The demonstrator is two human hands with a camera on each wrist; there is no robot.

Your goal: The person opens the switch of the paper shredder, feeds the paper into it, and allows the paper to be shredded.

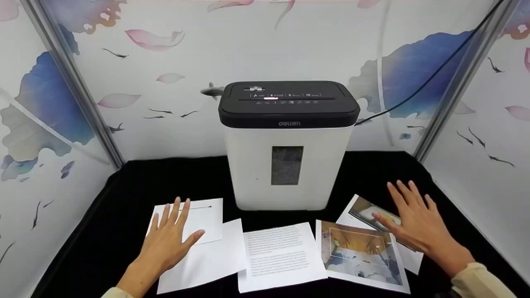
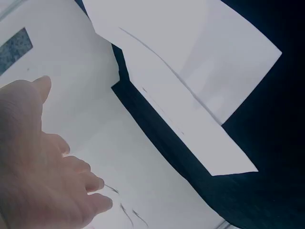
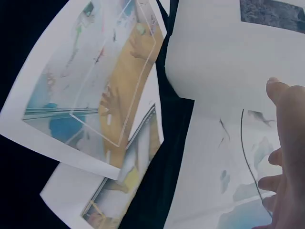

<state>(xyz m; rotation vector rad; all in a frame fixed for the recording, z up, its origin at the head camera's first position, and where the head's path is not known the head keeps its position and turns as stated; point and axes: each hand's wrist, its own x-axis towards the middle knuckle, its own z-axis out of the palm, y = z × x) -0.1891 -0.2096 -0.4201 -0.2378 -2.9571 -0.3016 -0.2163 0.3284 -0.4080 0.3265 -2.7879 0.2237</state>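
Both hands are held palm down with fingers spread, and neither grips anything. In the head view the left hand (image 1: 167, 242) overlaps two white sheets (image 1: 215, 258) at the left, one with a thin dark line near its top. My right hand (image 1: 422, 223) overlaps the edge of a photo print (image 1: 368, 211) at the right. A second photo print (image 1: 360, 256) lies partly over that one. Between the hands lies a page of printed text (image 1: 279, 256). Behind the papers stands a white paper shredder (image 1: 256, 165) with a black top (image 1: 290, 111) and a small dark window.
A black cloth (image 1: 186, 178) covers the table. Patterned white panels (image 1: 165, 82) with metal corner posts (image 1: 78, 91) enclose the back and sides. A black cable (image 1: 430, 80) runs from behind the shredder to the upper right.
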